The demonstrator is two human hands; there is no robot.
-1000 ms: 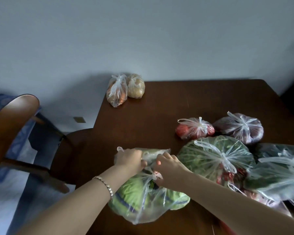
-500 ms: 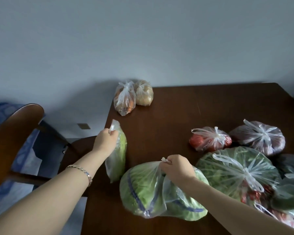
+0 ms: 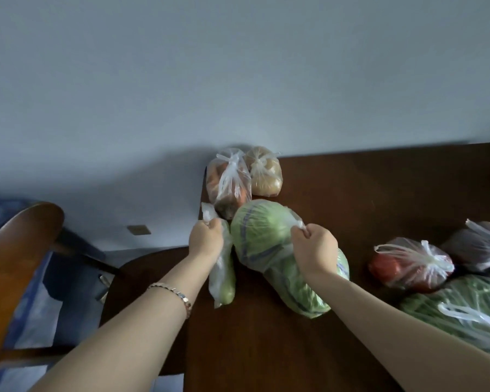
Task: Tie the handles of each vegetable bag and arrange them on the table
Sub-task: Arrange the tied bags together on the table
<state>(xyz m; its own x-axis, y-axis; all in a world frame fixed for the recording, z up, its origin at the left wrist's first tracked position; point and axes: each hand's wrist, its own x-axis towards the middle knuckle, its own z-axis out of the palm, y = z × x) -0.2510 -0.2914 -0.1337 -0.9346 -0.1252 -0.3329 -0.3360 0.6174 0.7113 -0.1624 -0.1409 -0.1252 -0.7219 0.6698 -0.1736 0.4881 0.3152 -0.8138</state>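
Tight fists: left hand (image 3: 206, 240) on slim bag (image 3: 224, 288), right hand (image 3: 316, 248) on cabbage bag (image 3: 262, 236) handle

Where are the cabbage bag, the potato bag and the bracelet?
cabbage bag (image 3: 262, 233), head view, its green far bulge.
potato bag (image 3: 266, 181), head view, its pale tan belly.
bracelet (image 3: 172, 290), head view, links across the wrist.

Both arms reach forward, left grip (image 3: 205, 239) and right grip (image 3: 314, 248) clenched.

two bare forearms, no sleeves, a thin metal-link bracelet (image 3: 172, 293) on the left wrist
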